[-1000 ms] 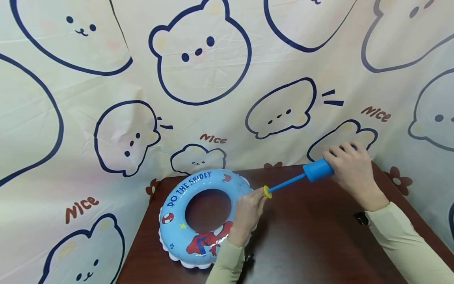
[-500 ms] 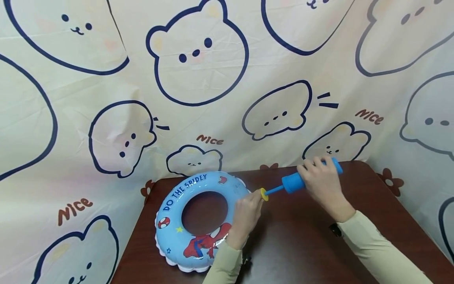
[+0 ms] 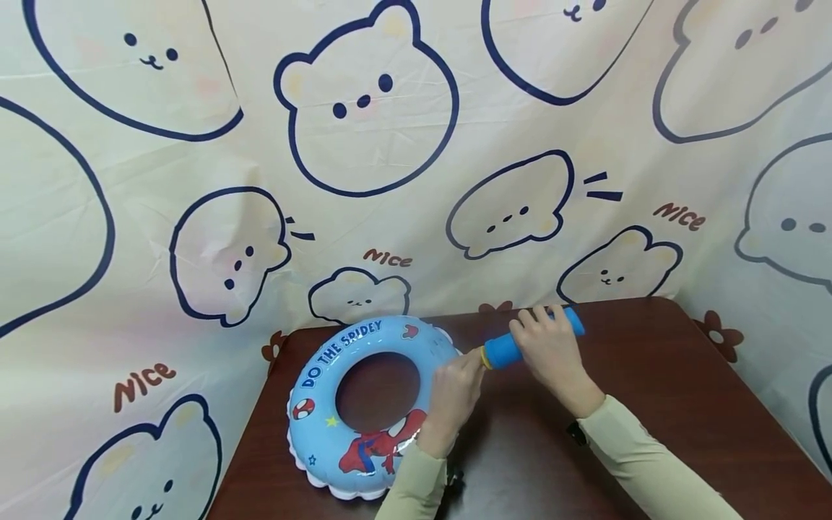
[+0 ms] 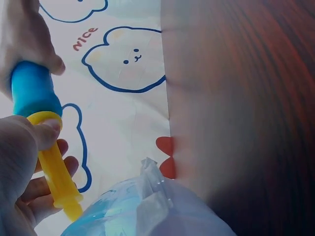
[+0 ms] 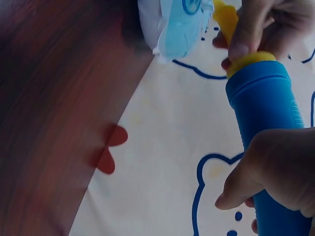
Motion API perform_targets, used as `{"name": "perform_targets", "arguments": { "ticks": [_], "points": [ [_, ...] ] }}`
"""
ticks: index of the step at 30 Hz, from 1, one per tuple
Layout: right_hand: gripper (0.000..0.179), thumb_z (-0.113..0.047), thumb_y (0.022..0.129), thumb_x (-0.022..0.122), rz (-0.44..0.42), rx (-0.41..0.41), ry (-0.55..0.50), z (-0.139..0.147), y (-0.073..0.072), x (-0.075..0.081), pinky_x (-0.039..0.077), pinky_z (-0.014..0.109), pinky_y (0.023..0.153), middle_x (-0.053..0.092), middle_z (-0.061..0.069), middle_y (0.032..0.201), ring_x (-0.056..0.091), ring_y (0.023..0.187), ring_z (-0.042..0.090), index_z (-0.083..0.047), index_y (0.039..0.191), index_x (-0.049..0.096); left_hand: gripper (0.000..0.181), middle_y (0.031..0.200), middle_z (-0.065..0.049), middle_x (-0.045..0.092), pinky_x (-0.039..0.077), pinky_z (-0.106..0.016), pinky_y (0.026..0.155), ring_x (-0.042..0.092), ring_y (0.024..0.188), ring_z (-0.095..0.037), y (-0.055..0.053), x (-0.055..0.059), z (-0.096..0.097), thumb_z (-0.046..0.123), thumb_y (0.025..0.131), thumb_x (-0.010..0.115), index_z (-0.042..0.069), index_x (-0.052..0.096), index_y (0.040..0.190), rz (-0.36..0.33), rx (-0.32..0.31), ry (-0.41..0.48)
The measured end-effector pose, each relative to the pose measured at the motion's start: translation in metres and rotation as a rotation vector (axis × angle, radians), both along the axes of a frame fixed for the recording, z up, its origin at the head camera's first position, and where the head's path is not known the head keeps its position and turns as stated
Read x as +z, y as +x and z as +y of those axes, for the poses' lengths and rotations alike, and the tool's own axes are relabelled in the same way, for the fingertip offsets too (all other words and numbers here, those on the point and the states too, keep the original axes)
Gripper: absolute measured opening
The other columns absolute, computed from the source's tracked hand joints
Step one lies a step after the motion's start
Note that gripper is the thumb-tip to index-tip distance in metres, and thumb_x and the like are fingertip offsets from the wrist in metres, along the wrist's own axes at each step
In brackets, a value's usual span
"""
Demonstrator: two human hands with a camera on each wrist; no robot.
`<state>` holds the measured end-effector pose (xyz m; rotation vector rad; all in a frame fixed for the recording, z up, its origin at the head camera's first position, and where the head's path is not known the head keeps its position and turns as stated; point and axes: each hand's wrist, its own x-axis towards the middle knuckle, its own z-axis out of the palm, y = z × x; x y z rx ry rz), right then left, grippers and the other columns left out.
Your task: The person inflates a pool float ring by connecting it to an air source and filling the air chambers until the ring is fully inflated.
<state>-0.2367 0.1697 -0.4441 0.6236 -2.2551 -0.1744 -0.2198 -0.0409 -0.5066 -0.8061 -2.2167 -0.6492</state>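
A light blue inflatable swim ring (image 3: 325,448) with a red cartoon figure and lettering rests at the left of the table. Beside its right edge, my left hand (image 3: 451,397) grips the yellow nozzle (image 4: 56,174) of a hand pump, thumb at the flange; the nozzle tip reaches the ring's side in the left wrist view. My right hand (image 3: 552,354) is wrapped round the pump's blue barrel (image 5: 266,105). The barrel's end meets the yellow flange (image 5: 253,63), and the thin blue rod is out of sight. The ring's valve is hidden.
The dark brown table (image 3: 650,404) extends to the right of and in front of the hands. A pale cloth (image 3: 390,224) printed with cartoon bears hangs behind and along its sides. A small dark object (image 3: 455,480) shows by the left sleeve.
My right hand has slid the blue barrel down and left along the rod until it meets the yellow flange. My left hand and the swim ring stay nearly in place.
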Motion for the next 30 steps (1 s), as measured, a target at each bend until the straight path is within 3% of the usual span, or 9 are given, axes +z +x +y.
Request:
{"name": "perform_targets", "arguments": {
  "ticks": [4, 7, 12, 16, 23, 30],
  "points": [
    [0.03, -0.012, 0.073, 0.098, 0.003, 0.008, 0.017, -0.007, -0.002, -0.001, 0.056, 0.053, 0.085, 0.078, 0.015, 0.096, 0.071, 0.089, 0.035, -0.005, 0.094, 0.077, 0.023, 0.086, -0.002, 0.078, 0.064, -0.025, 0.078, 0.077, 0.075, -0.013, 0.002, 0.001, -0.001, 0.014, 0.096, 0.081, 0.008, 0.073, 0.117, -0.017, 0.01, -0.004],
    [0.036, -0.014, 0.07, 0.1, -0.045, -0.002, 0.02, -0.007, -0.003, 0.001, 0.056, 0.053, 0.084, 0.078, 0.015, 0.099, 0.071, 0.09, 0.035, -0.006, 0.097, 0.077, 0.024, 0.091, -0.003, 0.08, 0.064, -0.026, 0.079, 0.078, 0.079, -0.014, 0.002, 0.004, -0.001, 0.016, 0.096, 0.081, 0.008, 0.074, 0.118, -0.055, 0.024, 0.002],
    [0.053, -0.022, 0.064, 0.103, -0.204, -0.002, 0.064, -0.01, -0.003, 0.006, 0.057, 0.054, 0.086, 0.078, 0.014, 0.104, 0.073, 0.093, 0.035, -0.008, 0.107, 0.076, 0.028, 0.105, -0.004, 0.083, 0.064, -0.028, 0.084, 0.081, 0.09, -0.017, 0.003, 0.009, -0.002, 0.02, 0.096, 0.082, 0.009, 0.076, 0.121, -0.155, 0.05, 0.018],
    [0.058, -0.027, 0.064, 0.104, -0.266, -0.019, 0.096, -0.013, -0.001, 0.011, 0.058, 0.055, 0.09, 0.078, 0.014, 0.107, 0.073, 0.096, 0.035, -0.007, 0.11, 0.075, 0.035, 0.117, -0.006, 0.081, 0.063, -0.033, 0.092, 0.079, 0.103, -0.02, 0.006, 0.013, -0.006, 0.022, 0.097, 0.082, 0.008, 0.074, 0.128, -0.276, 0.063, 0.027],
    [0.062, -0.027, 0.064, 0.105, -0.315, -0.045, 0.131, -0.016, 0.0, 0.022, 0.058, 0.056, 0.094, 0.077, 0.015, 0.111, 0.073, 0.101, 0.036, -0.007, 0.114, 0.073, 0.041, 0.129, -0.006, 0.077, 0.063, -0.045, 0.093, 0.073, 0.114, -0.026, 0.021, 0.025, -0.035, 0.026, 0.095, 0.084, 0.012, 0.074, 0.132, -0.467, 0.231, -0.002],
    [0.066, -0.028, 0.064, 0.105, -0.353, -0.04, 0.135, -0.018, -0.002, 0.026, 0.057, 0.058, 0.096, 0.077, 0.015, 0.111, 0.074, 0.101, 0.037, -0.007, 0.117, 0.072, 0.039, 0.133, -0.007, 0.075, 0.062, -0.05, 0.096, 0.072, 0.12, -0.029, 0.028, 0.026, -0.065, 0.024, 0.098, 0.08, 0.011, 0.072, 0.134, -0.583, 0.243, 0.046]
  ]
}}
